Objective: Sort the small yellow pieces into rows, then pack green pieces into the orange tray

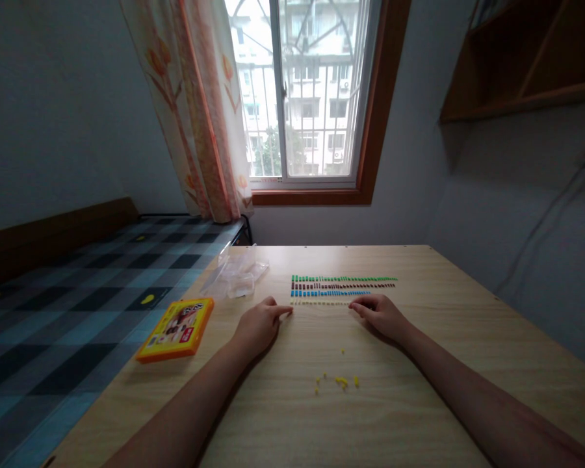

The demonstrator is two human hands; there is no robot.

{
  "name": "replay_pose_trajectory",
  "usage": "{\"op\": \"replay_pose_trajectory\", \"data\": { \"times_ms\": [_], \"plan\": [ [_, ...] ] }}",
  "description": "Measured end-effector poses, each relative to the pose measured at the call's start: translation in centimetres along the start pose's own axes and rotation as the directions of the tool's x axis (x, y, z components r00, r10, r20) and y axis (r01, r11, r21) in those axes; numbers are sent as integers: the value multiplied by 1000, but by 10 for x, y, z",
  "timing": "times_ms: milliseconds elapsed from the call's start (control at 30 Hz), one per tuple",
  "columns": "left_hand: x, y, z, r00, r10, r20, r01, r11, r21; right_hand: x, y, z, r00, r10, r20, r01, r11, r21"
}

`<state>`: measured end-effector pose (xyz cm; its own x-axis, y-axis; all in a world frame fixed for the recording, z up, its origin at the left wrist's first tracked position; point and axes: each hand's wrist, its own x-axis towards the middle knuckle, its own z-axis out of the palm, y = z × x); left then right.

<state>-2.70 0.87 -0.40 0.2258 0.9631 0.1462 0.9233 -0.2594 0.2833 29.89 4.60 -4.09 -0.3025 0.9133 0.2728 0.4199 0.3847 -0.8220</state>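
Note:
Small building blocks lie in near-parallel rows on the table: a green row, a brown row, a blue row and a pale yellow row nearest me. My left hand rests by the left end of the pale row, index finger stretched toward it and the other fingers curled, holding nothing. At that row's right end is my right hand, thumb and fingertips pinched together; what lies between them is too small to make out. Several loose yellow blocks are scattered closer to me.
A yellow-orange box with a printed lid lies at the table's left edge. Behind it are clear plastic bags or trays. A bed with a checked cover adjoins the wooden table on the left. A window is beyond.

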Motion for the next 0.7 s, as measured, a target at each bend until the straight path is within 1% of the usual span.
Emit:
{"op": "replay_pose_trajectory", "data": {
  "times_ms": [267, 400, 467, 567, 633, 700],
  "plan": [
    [3, -5, 4, 1000, 16, -13, -16, 1000, 24, -2, -1, -1, 1000, -27, 2, 27, 998, -49],
    [3, -4, 3, 1000, 13, -3, -13, 999, 32, -8, -9, -2, 995, -99, 13, 100, 987, -122],
    [3, -3, 2, 1000, 7, 5, -7, 999, 39, -14, -16, -3, 989, -128, 72, 137, 982, -130],
    [3, -2, -1, 1000, 4, -1, -4, 1000, 23, -27, -30, -1, 964, -94, 248, 116, 990, -77],
    [2, -1, -1, 999, 22, -23, -22, 1000, -5, -35, -41, 0, 924, -59, 379, 77, 997, -32],
    [1, 1, -1, 997, 54, -53, -56, 998, -36, -41, -51, 2, 881, -40, 472, 48, 999, -4]
  ]
}}
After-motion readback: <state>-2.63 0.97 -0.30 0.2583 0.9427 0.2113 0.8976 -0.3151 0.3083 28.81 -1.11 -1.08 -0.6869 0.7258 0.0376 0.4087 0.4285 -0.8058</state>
